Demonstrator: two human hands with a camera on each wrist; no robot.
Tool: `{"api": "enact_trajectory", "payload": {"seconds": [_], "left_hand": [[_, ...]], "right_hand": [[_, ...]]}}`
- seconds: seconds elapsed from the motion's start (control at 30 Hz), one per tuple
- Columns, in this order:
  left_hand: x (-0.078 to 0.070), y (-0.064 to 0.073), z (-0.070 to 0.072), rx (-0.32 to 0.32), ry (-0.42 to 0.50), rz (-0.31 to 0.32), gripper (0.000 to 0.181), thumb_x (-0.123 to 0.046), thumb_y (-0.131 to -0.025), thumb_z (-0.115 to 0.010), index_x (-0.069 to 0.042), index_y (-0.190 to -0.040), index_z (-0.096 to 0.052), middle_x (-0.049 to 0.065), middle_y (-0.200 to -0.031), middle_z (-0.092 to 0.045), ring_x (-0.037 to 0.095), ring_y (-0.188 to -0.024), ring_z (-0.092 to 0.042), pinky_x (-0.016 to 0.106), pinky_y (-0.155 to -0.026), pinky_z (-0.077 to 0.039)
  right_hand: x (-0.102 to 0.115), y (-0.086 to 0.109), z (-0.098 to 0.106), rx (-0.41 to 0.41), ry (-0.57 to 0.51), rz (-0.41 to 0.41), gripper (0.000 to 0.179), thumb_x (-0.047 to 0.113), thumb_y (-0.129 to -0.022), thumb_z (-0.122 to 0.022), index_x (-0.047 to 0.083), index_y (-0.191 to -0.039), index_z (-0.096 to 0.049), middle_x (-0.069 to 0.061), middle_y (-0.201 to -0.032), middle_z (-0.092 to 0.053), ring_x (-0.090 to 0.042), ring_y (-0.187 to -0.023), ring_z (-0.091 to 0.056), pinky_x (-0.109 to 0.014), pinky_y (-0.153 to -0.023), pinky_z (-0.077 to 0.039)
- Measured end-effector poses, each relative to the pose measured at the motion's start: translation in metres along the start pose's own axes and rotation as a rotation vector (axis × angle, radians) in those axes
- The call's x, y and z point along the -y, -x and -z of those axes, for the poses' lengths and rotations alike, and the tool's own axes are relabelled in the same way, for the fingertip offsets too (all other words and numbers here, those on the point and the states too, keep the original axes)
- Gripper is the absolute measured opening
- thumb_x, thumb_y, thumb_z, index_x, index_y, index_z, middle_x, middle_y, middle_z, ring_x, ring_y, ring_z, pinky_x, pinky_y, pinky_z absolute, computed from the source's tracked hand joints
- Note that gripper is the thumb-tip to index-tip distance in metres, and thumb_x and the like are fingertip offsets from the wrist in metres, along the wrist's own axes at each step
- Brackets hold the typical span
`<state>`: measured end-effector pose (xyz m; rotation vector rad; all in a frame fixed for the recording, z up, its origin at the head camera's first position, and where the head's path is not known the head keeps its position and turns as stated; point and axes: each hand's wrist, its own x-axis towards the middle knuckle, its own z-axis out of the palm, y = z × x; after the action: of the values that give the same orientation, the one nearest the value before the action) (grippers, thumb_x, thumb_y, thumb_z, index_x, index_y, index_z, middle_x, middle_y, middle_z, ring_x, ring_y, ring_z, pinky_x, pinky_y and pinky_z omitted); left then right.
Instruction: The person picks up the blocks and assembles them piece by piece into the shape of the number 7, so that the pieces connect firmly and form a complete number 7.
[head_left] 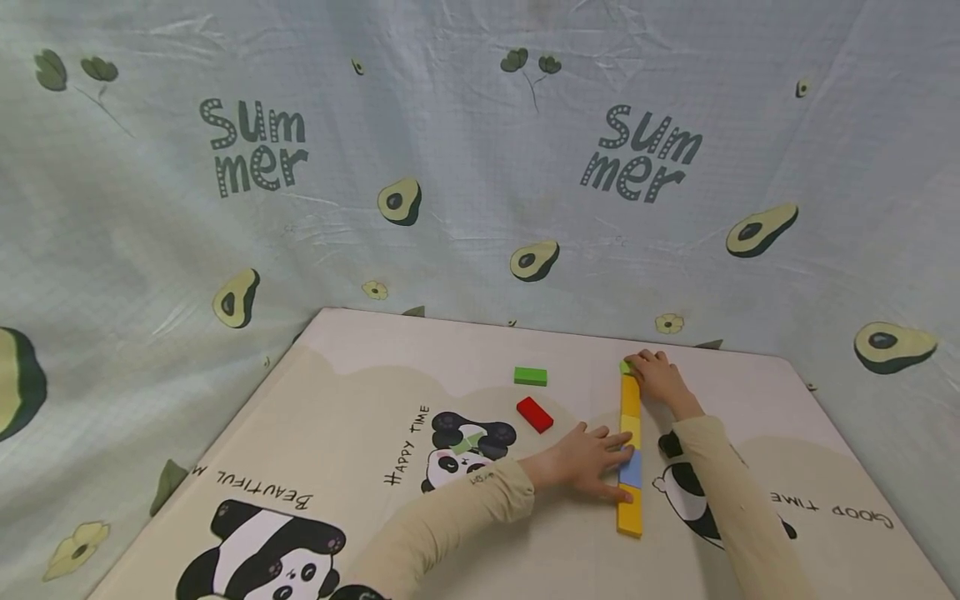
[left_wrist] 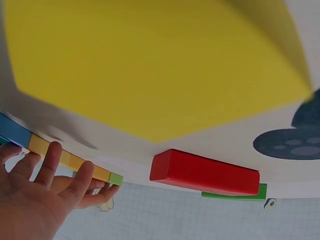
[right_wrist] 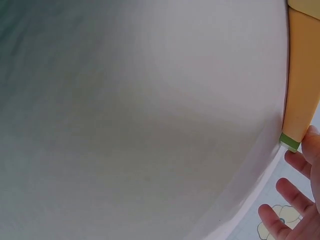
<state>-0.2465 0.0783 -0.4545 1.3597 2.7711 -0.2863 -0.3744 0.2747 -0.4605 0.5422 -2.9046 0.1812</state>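
Note:
A straight row of blocks runs away from me: a yellow block (head_left: 630,521) nearest, then a blue block (head_left: 631,468), a pale yellow block (head_left: 630,429), an orange-yellow block (head_left: 631,395) and a small green block (head_left: 625,367) at the far end. My left hand (head_left: 588,461) lies along the row's left side, fingers spread, fingertips at the blue block and thumb at the nearest yellow one. At the far end, my right hand (head_left: 660,379) touches the green block; in the right wrist view one fingertip (right_wrist: 295,159) meets its end while other fingers stick out.
Left of the row, a red block (head_left: 535,414) and another green block (head_left: 530,377) lie loose on the panda-print table (head_left: 360,350). A patterned cloth (head_left: 465,125) hangs behind the table. Close to the left wrist camera looms a blurred yellow shape (left_wrist: 150,60).

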Motion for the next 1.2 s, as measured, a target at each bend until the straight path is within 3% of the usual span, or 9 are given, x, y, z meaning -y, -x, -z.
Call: {"api": "enact_trajectory", "payload": {"seconds": [0.57, 1.2], "left_hand": [[-0.0003, -0.0006, -0.0004, 0.010, 0.010, 0.004, 0.074, -0.073, -0.078, -0.032, -0.032, -0.140, -0.025, -0.011, -0.148, -0.020, 0.011, -0.128, -0.033, 0.039, -0.103, -0.032], [0.0006, -0.0006, 0.0001, 0.016, 0.025, 0.006, 0.074, -0.072, -0.079, -0.033, -0.032, -0.140, -0.024, -0.011, -0.148, -0.020, 0.011, -0.129, -0.033, 0.039, -0.103, -0.031]], "right_hand": [[0.0022, 0.0013, 0.0027, -0.017, 0.001, 0.033, 0.025, 0.011, -0.090, -0.048, 0.004, -0.113, -0.056, -0.019, -0.106, -0.054, -0.040, -0.096, -0.045, -0.057, -0.073, -0.043], [0.0007, -0.0020, 0.0062, 0.035, -0.010, 0.039, 0.025, 0.008, -0.090, -0.048, 0.007, -0.114, -0.056, -0.019, -0.108, -0.055, -0.040, -0.097, -0.045, -0.060, -0.075, -0.041]]}}
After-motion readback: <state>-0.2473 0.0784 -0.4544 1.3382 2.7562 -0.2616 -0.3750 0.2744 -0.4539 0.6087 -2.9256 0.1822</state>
